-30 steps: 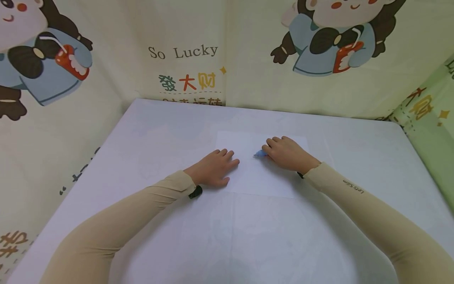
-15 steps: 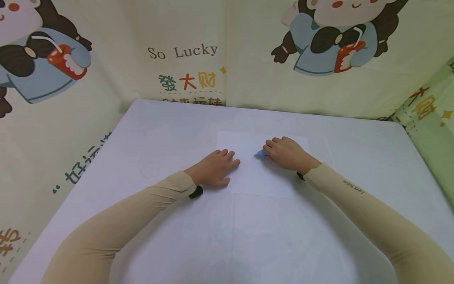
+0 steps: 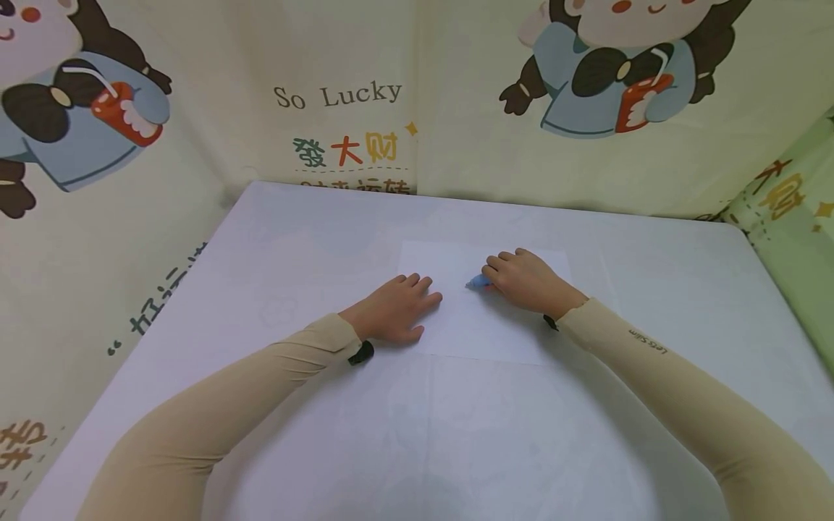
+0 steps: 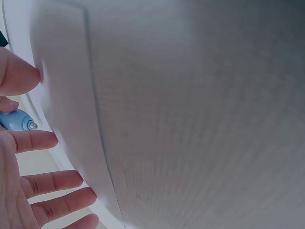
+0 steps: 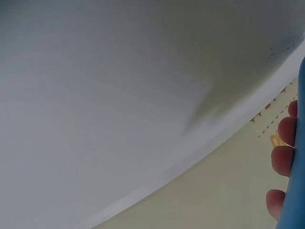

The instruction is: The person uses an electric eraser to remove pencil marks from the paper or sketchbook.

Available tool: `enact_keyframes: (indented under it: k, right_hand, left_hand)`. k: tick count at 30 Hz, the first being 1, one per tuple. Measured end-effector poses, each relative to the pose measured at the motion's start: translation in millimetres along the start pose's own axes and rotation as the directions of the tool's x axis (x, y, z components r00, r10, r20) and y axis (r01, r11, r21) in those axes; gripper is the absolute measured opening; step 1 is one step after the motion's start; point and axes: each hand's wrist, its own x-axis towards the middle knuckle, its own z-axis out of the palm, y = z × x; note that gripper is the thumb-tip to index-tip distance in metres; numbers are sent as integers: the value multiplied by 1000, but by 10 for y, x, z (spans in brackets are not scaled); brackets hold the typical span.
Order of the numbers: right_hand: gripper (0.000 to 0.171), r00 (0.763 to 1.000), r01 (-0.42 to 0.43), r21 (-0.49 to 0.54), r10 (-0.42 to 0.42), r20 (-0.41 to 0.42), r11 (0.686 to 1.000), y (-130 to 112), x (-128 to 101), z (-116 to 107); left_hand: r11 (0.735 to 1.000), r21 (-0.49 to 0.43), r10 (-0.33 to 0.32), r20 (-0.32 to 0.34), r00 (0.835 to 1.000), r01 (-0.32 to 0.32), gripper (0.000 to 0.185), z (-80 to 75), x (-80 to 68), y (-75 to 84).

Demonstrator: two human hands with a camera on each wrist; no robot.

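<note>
A white sheet of paper (image 3: 476, 318) lies flat on the pale table (image 3: 326, 239). My left hand (image 3: 400, 307) rests flat on the sheet's left edge, fingers straight. My right hand (image 3: 524, 281) grips a small blue pen-like object (image 3: 478, 282), whose tip points left over the paper. In the left wrist view the straight fingers (image 4: 47, 191) lie on the sheet and the blue tip (image 4: 19, 121) shows beyond them. The right wrist view shows curled fingertips (image 5: 282, 157) against the blue body (image 5: 296, 191).
Cartoon-printed cloth walls (image 3: 404, 87) close in the table at the back and left, with a green one (image 3: 788, 246) on the right. The table's near half (image 3: 456, 434) lies between my two beige sleeves.
</note>
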Motion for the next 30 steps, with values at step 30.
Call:
enact_keyframes:
  k: [30]
  right_hand:
    - [24,997,63,12,-64,47,998,-61,60,-43]
  left_hand:
    - [1000,23,-6,15,1000,5,48,-25,-16,22]
